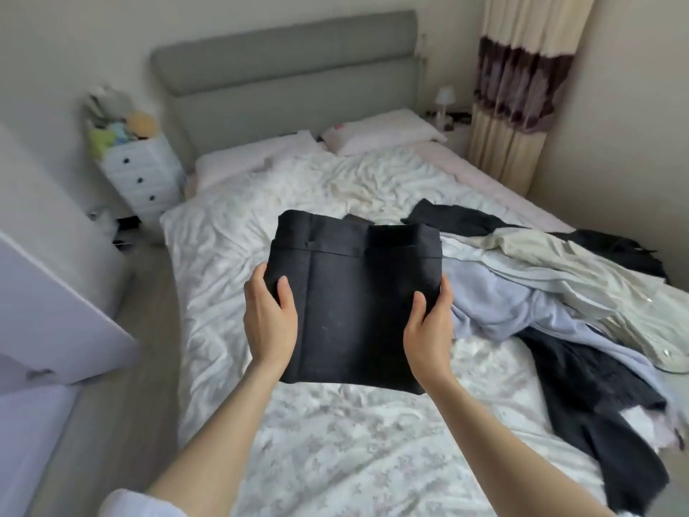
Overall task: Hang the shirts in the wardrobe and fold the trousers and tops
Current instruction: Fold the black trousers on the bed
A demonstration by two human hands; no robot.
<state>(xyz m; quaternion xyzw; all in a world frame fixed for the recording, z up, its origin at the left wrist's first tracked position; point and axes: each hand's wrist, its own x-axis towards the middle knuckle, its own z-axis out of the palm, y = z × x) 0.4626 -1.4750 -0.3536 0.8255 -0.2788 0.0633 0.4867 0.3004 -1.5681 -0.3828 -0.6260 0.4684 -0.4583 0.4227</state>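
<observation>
Black woven cloth, matte, faintly linty: folded trousers [354, 307] held flat above bed [335, 460], waistband edge away from us, seam running fore-aft.

Head view: our left hand [269, 322] grips left edge, thumb on top, fingers hidden beneath. Our right hand [428, 322] clamps right edge same way. Bundle sits squarely between both hands, neither nearer. We judge it ready to set down; crumpled white duvet lies directly below. Unfolded heap [540, 292] of pale and dark garments lies right, soft, rumpled, well apart from left hand.
</observation>
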